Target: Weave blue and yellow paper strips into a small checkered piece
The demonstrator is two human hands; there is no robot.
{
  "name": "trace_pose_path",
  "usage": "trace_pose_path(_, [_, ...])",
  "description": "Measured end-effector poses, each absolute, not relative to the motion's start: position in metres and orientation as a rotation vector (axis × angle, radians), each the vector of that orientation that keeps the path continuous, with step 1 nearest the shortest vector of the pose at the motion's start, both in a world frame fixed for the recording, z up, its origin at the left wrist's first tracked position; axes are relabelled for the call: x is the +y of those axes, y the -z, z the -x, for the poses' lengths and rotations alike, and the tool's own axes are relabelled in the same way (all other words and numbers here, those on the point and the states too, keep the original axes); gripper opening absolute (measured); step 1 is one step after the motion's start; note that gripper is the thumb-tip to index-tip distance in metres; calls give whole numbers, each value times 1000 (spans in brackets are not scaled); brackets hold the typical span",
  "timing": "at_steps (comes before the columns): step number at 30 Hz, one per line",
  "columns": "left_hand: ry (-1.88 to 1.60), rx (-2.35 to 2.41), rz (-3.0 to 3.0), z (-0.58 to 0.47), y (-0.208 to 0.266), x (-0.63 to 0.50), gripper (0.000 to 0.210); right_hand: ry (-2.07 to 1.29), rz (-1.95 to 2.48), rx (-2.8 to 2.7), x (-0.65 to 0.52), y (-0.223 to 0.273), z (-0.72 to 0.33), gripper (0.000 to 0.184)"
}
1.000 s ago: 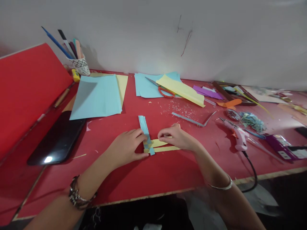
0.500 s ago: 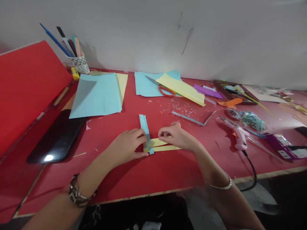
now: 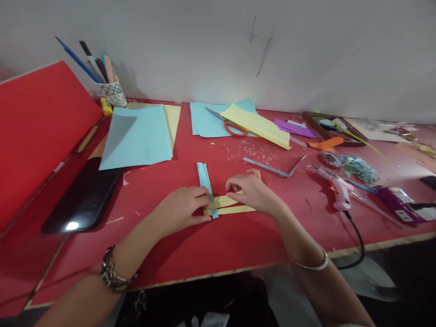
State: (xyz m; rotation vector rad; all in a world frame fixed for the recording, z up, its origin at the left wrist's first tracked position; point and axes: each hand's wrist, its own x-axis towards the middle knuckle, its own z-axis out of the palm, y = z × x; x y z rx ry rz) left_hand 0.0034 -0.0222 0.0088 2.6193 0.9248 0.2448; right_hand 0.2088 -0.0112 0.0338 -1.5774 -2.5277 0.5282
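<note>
Light-blue paper strips stand upright from my view on the red table, crossing two pale-yellow paper strips that run to the right. The strips look interlaced at the crossing. My left hand holds the crossing from the left, its curled fingers over the blue strips and its thumb low by the yellow end. My right hand is above the yellow strips, fingers bent and pinched at the upper one. The hand partly covers that strip's right end.
Blue sheets, a black phone and a pen cup are at left. Behind lie red-handled scissors and a folded yellow sheet. A pink glue gun with a black cord, yarn and a purple box are at right.
My right hand has shifted slightly, its fingers a little more apart from the palm. The left hand and the strips stay practically in place; the view moves slightly.
</note>
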Motion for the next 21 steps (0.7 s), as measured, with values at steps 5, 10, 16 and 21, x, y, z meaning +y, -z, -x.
trace_pose_path(5, [-234, 993, -2512, -5, -13, -24, 13, 115, 1795, -2176, -46, -48, -218, 9])
trace_pose_path(10, [-191, 1018, -2523, -6, -13, -24, 17, 142, 2152, -1875, -87, -26, -215, 28])
trace_pose_path(16, [-208, 1010, -2505, -6, -12, -24, 22, 247, 2187, -1816, -92, -2, -192, 52])
trace_pose_path(21, [-203, 1024, -2471, -7, -14, -24, 16, 252, 2061, -1893, -86, 2, -184, 37])
